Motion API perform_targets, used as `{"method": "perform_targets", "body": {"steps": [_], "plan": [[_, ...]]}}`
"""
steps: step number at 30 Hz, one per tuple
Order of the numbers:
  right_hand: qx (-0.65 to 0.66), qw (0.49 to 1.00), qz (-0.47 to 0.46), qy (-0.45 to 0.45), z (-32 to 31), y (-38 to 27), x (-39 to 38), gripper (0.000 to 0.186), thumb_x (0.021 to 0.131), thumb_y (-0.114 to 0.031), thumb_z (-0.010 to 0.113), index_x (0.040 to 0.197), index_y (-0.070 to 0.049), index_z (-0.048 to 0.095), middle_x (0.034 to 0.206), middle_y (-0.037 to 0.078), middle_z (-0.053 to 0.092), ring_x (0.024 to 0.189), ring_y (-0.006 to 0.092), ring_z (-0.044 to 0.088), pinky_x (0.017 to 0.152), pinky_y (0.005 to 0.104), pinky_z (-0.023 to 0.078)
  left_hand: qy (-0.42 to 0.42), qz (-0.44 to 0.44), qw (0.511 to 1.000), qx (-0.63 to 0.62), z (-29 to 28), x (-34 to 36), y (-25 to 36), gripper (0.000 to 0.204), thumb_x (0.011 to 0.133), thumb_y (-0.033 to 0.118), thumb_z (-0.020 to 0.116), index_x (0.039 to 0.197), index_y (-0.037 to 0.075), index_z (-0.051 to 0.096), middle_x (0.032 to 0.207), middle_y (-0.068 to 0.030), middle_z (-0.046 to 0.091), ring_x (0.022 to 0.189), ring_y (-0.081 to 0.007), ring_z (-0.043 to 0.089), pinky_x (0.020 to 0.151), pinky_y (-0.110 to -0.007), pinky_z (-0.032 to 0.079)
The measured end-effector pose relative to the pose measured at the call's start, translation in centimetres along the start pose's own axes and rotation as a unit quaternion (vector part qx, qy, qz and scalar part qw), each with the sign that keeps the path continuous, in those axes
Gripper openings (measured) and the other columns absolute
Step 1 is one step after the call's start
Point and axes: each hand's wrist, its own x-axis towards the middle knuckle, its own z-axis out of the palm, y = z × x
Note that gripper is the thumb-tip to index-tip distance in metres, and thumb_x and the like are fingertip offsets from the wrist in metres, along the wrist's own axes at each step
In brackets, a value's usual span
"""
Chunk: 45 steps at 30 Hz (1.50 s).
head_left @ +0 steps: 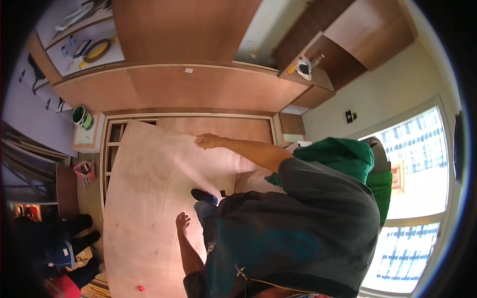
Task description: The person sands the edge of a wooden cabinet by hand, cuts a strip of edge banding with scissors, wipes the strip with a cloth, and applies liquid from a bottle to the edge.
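A large pale plywood sheet (144, 198) lies in front of me, its far left corner over a wooden frame with slats (113, 134). My right hand (208, 141) reaches to the sheet's far edge, fingers bent over it. Lower down, my left hand (183, 222) is raised over the sheet with its fingers loosely curved and apart, holding nothing. I cannot tell whether it touches the wood. One dark shoe (202, 196) of mine shows against the pale wood, below my right forearm.
A green-and-white bucket (83, 118) and a pink basket (84, 170) stand at the left. Another person (74, 243) in dark clothes is at the lower left. A small red object (141, 288) lies on the sheet. Wooden cabinets (184, 30) line the far side; green cloth (338, 154) and windows (417, 193) are right.
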Motion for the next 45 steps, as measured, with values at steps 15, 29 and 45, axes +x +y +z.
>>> {"method": "perform_targets", "body": {"steps": [15,29,45], "plan": [[0.02,0.968,0.249,0.031,-1.8,14.9,-1.9,0.026,0.086,-0.031,0.056,0.087,-0.01,0.071,0.08,0.005,0.063,0.073,0.0186,0.057,0.066,0.039,0.049,0.003,0.072,0.996,-0.052,0.2,5.2,13.2,0.039,0.095,0.041,0.052,0.123,0.013,0.054,0.102,-0.005,0.063,0.084,-0.018,0.062,0.069,-0.035,0.045],[0.133,0.964,-0.211,-0.093,-22.3,-11.1,51.2,0.037,0.092,-0.028,0.063,0.122,-0.006,0.06,0.111,0.007,0.066,0.104,0.0203,0.06,0.089,0.0362,0.049,0.179,-0.001,0.963,-0.202,2.7,12.0,15.1,0.04,0.094,0.039,0.05,0.125,0.013,0.052,0.107,-0.0073,0.064,0.089,-0.0197,0.062,0.073,-0.038,0.046],[-0.44,0.813,-0.294,0.242,-15.7,-47.2,82.6,0.052,0.08,-0.037,0.067,0.119,-0.006,0.054,0.107,0.018,0.062,0.101,0.0361,0.061,0.082,0.0526,0.049,0.276,0.034,0.89,-0.362,18.1,25.5,36.1,0.039,0.096,0.031,0.051,0.124,0.004,0.054,0.104,-0.0105,0.065,0.09,-0.0185,0.065,0.071,-0.029,0.049]]}}
